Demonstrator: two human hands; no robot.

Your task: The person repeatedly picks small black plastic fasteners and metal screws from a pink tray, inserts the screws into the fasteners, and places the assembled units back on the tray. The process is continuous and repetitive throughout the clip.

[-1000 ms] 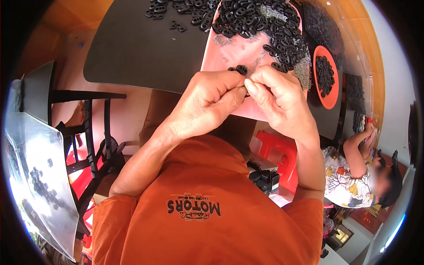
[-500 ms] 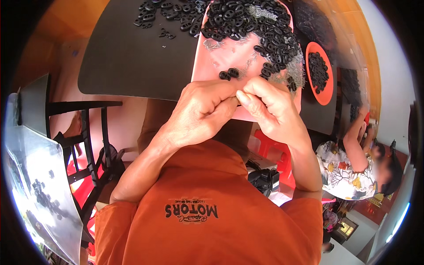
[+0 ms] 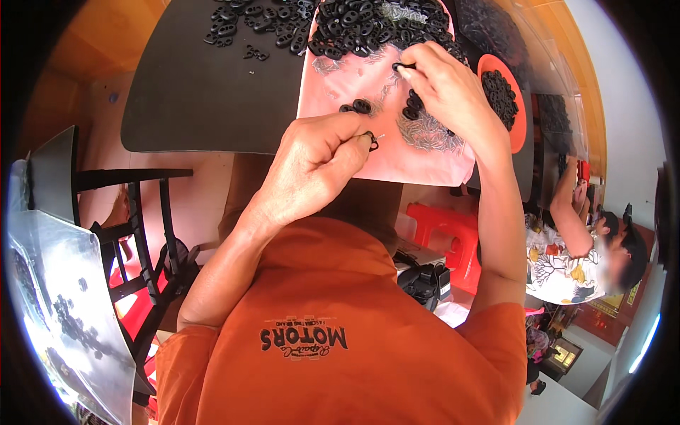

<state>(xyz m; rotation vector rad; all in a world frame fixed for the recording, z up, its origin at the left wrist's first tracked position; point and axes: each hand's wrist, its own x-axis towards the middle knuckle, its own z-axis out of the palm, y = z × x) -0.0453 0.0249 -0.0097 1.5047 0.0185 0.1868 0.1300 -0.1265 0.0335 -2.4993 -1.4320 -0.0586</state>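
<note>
My left hand (image 3: pixel 312 159) is closed at the near part of a pink tray (image 3: pixel 397 166), pinching a small black cord lock part (image 3: pixel 373 143) with a thin, shiny, spring-like piece sticking out of it. Farther up the tray, my right hand (image 3: pixel 450 85) pinches a black cord lock piece (image 3: pixel 403 66) between thumb and forefinger. A heap of black two-hole cord locks (image 3: pixel 358 28) fills the tray's far end. Small metallic springs (image 3: pixel 428 133) lie in a loose pile under my right wrist. A few cord locks (image 3: pixel 362 106) sit just beyond my left hand.
More black pieces (image 3: pixel 283 28) lie on the dark table (image 3: pixel 205 92) left of the tray. An orange bowl (image 3: pixel 516 144) of small black parts stands to the right. A red stool (image 3: pixel 453 241) is below the table, and a person in a patterned top (image 3: pixel 559 265) sits at right.
My hands have parted from their meeting point. The right has moved up and away with a black piece; the left has stayed near the tray's front, its black part now showing.
</note>
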